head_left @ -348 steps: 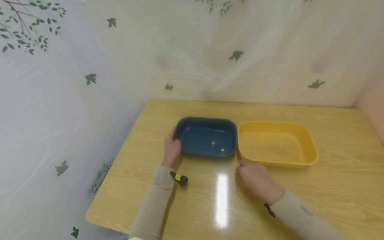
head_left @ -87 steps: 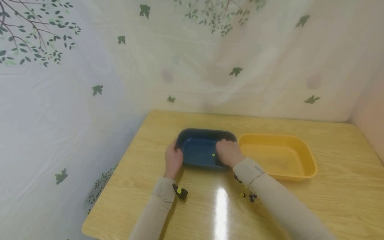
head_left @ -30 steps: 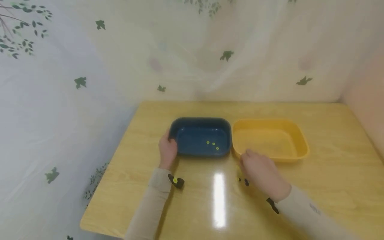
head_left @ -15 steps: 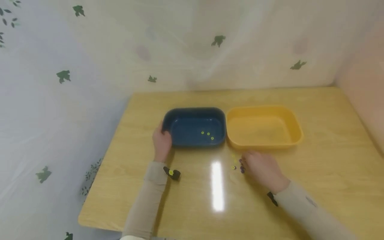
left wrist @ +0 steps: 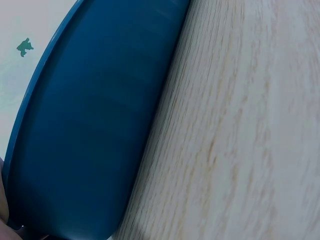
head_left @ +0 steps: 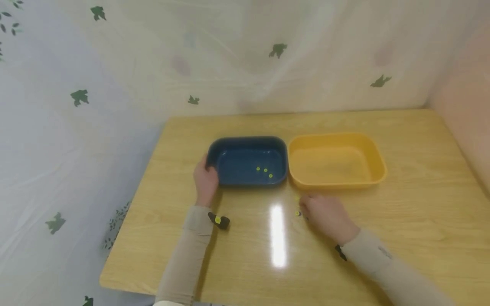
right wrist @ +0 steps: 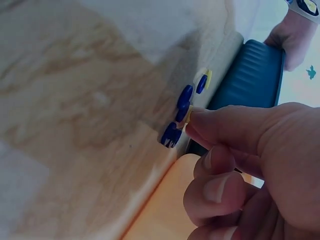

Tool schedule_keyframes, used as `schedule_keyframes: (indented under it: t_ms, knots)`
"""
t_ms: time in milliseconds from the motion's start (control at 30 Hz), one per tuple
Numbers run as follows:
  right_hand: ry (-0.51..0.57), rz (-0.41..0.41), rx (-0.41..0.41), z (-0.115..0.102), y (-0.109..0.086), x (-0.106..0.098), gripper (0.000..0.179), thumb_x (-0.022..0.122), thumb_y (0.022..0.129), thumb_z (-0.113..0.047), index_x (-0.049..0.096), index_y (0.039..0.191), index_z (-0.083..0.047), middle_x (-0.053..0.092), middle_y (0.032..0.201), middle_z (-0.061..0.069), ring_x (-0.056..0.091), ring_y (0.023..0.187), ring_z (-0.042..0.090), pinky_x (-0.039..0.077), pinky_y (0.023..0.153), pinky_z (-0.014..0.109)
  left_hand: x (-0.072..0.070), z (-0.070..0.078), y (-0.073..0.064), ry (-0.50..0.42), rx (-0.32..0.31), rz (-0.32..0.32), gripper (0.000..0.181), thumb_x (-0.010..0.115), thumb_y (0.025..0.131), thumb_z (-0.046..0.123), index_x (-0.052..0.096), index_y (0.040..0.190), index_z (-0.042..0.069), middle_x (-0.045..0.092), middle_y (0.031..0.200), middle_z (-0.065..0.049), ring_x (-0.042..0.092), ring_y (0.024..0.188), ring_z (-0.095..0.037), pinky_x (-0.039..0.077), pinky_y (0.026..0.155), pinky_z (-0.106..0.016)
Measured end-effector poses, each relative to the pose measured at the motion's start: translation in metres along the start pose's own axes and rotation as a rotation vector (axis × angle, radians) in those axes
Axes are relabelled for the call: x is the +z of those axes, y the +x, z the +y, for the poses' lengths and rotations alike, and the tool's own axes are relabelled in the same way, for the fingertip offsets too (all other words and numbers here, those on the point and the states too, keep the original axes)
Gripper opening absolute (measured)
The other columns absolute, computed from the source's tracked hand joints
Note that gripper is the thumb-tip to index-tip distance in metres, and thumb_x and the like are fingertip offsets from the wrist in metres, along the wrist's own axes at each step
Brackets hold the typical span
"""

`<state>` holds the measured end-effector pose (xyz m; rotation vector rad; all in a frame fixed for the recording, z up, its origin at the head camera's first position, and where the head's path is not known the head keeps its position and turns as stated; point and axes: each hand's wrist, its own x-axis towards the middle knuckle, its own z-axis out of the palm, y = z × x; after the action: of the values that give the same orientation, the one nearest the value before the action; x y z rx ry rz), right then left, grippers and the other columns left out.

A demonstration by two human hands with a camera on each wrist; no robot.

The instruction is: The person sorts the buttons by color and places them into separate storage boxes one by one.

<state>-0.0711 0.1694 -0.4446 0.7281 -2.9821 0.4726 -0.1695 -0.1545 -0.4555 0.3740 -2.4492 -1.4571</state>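
Note:
My left hand [head_left: 205, 180] grips the left end of a navy-blue tray [head_left: 241, 161]. Inside that tray lie 3 small yellow discs [head_left: 265, 170] with dark centres. Just in front of the gap between the trays, my right hand [head_left: 329, 217] is down at the table. Its thumb and forefinger pinch a small yellow disc [right wrist: 188, 116], mostly covered by the fingertips in the right wrist view. Around it are several dark-blue discs [right wrist: 185, 96], and a blue disc with a yellow one behind it [right wrist: 208, 79] lies nearer the blue tray. The left wrist view shows mainly the tray's outer wall [left wrist: 95, 120].
A yellow tray [head_left: 337, 163] stands right beside the blue one. Both are on a wooden table [head_left: 245, 255], with a bright light reflection in front of them. A patterned cloth [head_left: 229, 55] hangs behind the table and along its left side.
Two yellow discs lay in the blue tray at first, three do now. My right hand reached into that tray, returned to the loose discs and has shifted slightly left. My left hand keeps its grip.

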Motion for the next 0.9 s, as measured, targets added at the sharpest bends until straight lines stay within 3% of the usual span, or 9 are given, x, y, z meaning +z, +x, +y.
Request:
schedule_keyframes:
  t_ms: [167, 533, 700, 900]
  knots:
    - [-0.034, -0.001, 0.011, -0.0035, 0.0013, 0.0008, 0.018, 0.066, 0.085, -0.007, 0.06, 0.071, -0.016, 0.051, 0.064, -0.004, 0.044, 0.052, 0.013, 0.036, 0.042, 0.03, -0.0008, -0.0008, -0.0007, -0.003, 0.007, -0.004, 0.055, 0.044, 0.087, -0.006, 0.042, 0.143, -0.005, 0.043, 0.146, -0.022, 0.052, 0.115, -0.033, 0.041, 0.103, -0.041]
    - [-0.216, 0.026, -0.079, -0.0102, 0.0061, 0.0025, 0.015, 0.066, 0.077, 0.001, 0.063, 0.069, -0.012, 0.055, 0.066, 0.004, 0.046, 0.048, 0.016, 0.036, 0.038, 0.033, -0.0013, -0.0018, 0.0005, 0.021, 0.006, -0.011, 0.055, 0.044, 0.088, -0.006, 0.042, 0.143, -0.005, 0.043, 0.146, -0.021, 0.042, 0.132, -0.033, 0.034, 0.11, -0.041]
    - [-0.215, 0.028, -0.109, -0.0093, 0.0071, 0.0028, 0.013, 0.071, 0.076, 0.002, 0.065, 0.071, -0.01, 0.056, 0.067, 0.005, 0.042, 0.047, 0.013, 0.034, 0.038, 0.029, -0.0008, -0.0005, 0.001, 0.03, -0.018, -0.021, 0.056, 0.043, 0.088, -0.004, 0.04, 0.145, -0.003, 0.041, 0.148, -0.021, 0.05, 0.121, -0.034, 0.038, 0.106, -0.042]
    - [-0.163, -0.023, -0.077, -0.0069, 0.0081, 0.0006, 0.011, 0.069, 0.078, 0.0, 0.064, 0.073, -0.008, 0.054, 0.066, 0.003, 0.043, 0.049, 0.013, 0.036, 0.039, 0.029, 0.0016, 0.0011, 0.0013, 0.023, -0.028, -0.023, 0.056, 0.043, 0.089, -0.003, 0.041, 0.145, -0.002, 0.04, 0.149, -0.018, 0.04, 0.134, -0.03, 0.032, 0.111, -0.04]
